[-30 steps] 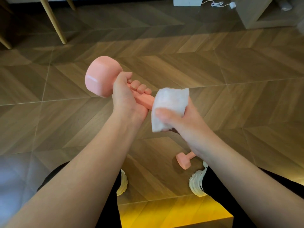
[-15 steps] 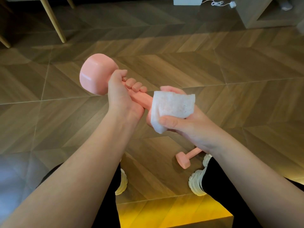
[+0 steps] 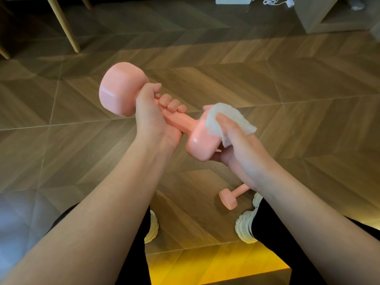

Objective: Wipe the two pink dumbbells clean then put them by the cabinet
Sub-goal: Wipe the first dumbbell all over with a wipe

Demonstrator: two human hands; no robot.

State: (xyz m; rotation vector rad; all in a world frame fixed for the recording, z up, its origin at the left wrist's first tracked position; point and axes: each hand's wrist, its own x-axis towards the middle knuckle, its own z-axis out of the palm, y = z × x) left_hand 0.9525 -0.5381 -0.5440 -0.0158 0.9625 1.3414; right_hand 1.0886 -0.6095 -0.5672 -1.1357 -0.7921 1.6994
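One pink dumbbell (image 3: 181, 123) is being held in the air above the wooden floor (image 3: 287, 89), lying at a slant with its far head up to the left and its near head lower to the right. The left hand (image 3: 152, 120) is gripping its handle just behind the far head, fingers wrapped fully round the bar and their tips showing on top. The right hand (image 3: 240, 153) is cupping the near head, its thumb pressing a crumpled white wipe (image 3: 230, 120) against the top and side of that head while its fingers are curling underneath. The wipe is covering only the right part of the head, and the bare pink surface beside it is catching a glossy highlight. The second pink dumbbell (image 3: 228, 197) is lying on the floor below the right wrist, partly hidden by it, just in front of the right white shoe (image 3: 246, 229); the left white shoe (image 3: 153, 227) is peeking out beside the left forearm. A light wooden cabinet (image 3: 320, 15) is standing at the far right edge of the room, well apart from both dumbbells. A white cable (image 3: 271, 1) is trailing on the floor beside it, and slanted wooden chair legs (image 3: 67, 25) are standing at the far left.
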